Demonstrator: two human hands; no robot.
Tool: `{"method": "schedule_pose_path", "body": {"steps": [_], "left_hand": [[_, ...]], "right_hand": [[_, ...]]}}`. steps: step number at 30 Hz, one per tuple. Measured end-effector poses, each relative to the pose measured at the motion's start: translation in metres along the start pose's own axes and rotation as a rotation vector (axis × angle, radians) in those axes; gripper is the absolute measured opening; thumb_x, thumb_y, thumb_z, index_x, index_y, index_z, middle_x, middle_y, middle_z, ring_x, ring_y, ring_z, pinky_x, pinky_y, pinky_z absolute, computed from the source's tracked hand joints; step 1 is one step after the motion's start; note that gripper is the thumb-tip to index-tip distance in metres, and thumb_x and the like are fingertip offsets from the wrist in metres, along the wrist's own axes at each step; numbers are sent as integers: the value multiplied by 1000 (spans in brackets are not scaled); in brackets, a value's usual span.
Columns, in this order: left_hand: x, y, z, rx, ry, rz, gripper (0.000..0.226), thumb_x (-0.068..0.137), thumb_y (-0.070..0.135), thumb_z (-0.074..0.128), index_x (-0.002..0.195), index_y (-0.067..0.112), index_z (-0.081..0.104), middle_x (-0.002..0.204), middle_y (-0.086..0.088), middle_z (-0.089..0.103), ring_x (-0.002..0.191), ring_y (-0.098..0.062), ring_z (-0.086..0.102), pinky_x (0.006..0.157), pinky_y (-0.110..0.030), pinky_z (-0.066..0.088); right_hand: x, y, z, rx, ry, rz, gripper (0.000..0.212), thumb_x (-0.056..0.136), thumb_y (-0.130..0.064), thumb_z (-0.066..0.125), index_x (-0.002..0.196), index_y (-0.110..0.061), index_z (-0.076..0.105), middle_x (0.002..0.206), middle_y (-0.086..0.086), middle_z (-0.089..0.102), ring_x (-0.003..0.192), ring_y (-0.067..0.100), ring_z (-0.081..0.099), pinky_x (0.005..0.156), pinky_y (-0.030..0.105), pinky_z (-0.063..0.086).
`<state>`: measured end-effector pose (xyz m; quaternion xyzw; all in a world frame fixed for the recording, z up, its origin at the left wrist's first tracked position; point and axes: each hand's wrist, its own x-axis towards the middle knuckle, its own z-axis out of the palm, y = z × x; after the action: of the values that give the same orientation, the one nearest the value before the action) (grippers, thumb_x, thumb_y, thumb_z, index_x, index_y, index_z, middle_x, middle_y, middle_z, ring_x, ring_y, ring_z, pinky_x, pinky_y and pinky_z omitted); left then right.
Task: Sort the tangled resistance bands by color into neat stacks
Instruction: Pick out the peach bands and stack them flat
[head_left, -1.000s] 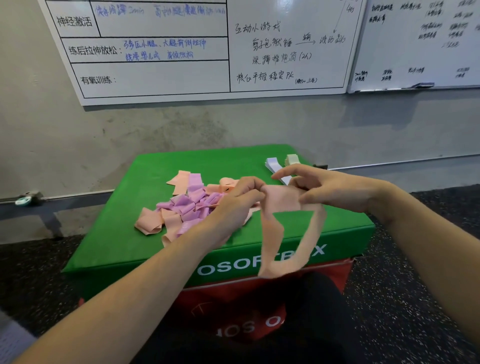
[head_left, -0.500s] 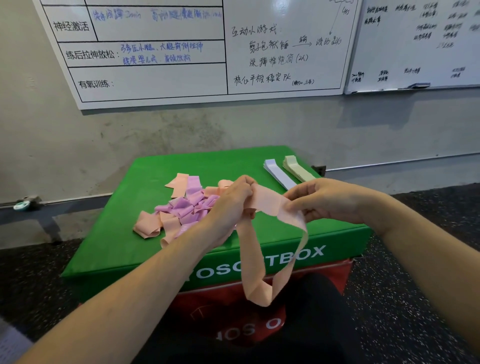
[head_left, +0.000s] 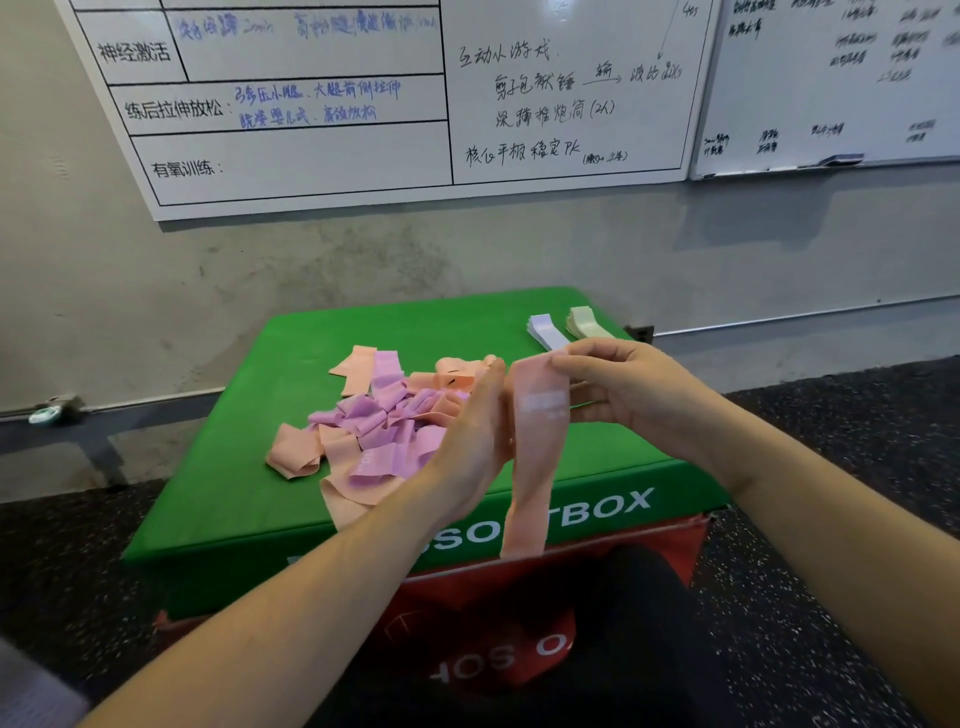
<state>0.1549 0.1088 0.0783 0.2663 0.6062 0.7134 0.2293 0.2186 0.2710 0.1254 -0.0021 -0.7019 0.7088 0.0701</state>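
A peach resistance band (head_left: 535, 457) hangs flat and straight over the front of the green soft box (head_left: 249, 499). My right hand (head_left: 623, 400) pinches its top end. My left hand (head_left: 472, 431) presses flat against the band's left side, fingers extended upward. Behind my left hand lies a tangled pile of purple and peach bands (head_left: 374, 421) on the box top. At the back right of the box sit a neat stack of pale lavender bands (head_left: 543, 327) and a neat stack of pale green bands (head_left: 584, 322).
The green box rests on a red soft box (head_left: 680, 545) on a dark speckled floor. A concrete wall with two whiteboards (head_left: 311, 130) stands close behind. My dark-clad knee (head_left: 623, 649) is against the boxes' front.
The peach band hung as an open loop between both hands; now it is flattened into one straight strip. My right hand rose to hold the top and my left hand opened flat against it.
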Motion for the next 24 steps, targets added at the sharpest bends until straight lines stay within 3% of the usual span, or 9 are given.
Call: {"method": "schedule_pose_path", "body": {"steps": [2, 5, 9, 13, 16, 19, 22, 24], "left_hand": [[0, -7, 2, 50, 15, 30, 51, 97, 65, 37, 129, 33, 60, 129, 2, 66, 124, -20, 60, 105, -48, 48], [2, -18, 6, 201, 72, 10, 17, 101, 41, 52, 111, 40, 65, 116, 8, 69, 116, -22, 60, 105, -56, 46], [9, -20, 9, 162, 88, -8, 21, 99, 39, 54, 93, 45, 73, 111, 3, 72, 116, -31, 60, 105, -58, 45], [22, -20, 12, 91, 102, -15, 21, 103, 32, 51, 104, 40, 71, 115, 1, 71, 119, -29, 59, 107, -54, 44], [36, -21, 13, 31, 120, -42, 18, 106, 26, 47, 111, 31, 64, 117, -5, 69, 111, -21, 62, 106, -50, 47], [57, -22, 11, -67, 143, -74, 18, 107, 17, 41, 115, 18, 58, 106, -14, 71, 90, -23, 70, 86, -45, 58], [88, -28, 5, -163, 166, -117, 18, 107, 13, 39, 116, 13, 54, 105, -14, 71, 75, -25, 72, 65, -38, 61], [111, -35, -1, -183, 193, -141, 17, 107, 10, 37, 114, 13, 52, 100, -13, 69, 73, -25, 72, 62, -36, 60]], "right_hand": [[1, 0, 0, 23, 34, -18, 7, 91, -14, 68, 94, -10, 71, 90, 11, 74, 80, 26, 70, 73, 36, 62], [2, 1, -4, -11, 85, -63, 6, 90, -15, 69, 92, -11, 73, 82, 5, 72, 73, 19, 67, 68, 33, 59], [5, 11, -12, -66, 144, -67, 6, 89, -18, 73, 88, -14, 68, 73, 0, 65, 69, 14, 60, 62, 25, 53], [8, 33, -18, -31, 175, 11, 35, 77, -35, 79, 89, -19, 51, 73, 3, 62, 70, 18, 61, 65, 33, 55], [8, 60, -25, -89, 105, 108, 45, 76, -40, 77, 106, -14, 54, 92, 6, 71, 86, 23, 69, 83, 40, 58], [6, 91, -36, -203, -14, 200, 31, 93, -29, 67, 120, -19, 58, 109, 1, 74, 103, 19, 71, 96, 39, 55], [8, 120, -43, -304, -93, 235, 25, 96, -22, 64, 121, -19, 63, 108, -1, 75, 100, 14, 72, 84, 29, 56], [15, 137, -45, -304, -48, 201, 21, 98, -11, 60, 118, -14, 63, 103, 6, 75, 93, 16, 72, 81, 34, 57]]}}
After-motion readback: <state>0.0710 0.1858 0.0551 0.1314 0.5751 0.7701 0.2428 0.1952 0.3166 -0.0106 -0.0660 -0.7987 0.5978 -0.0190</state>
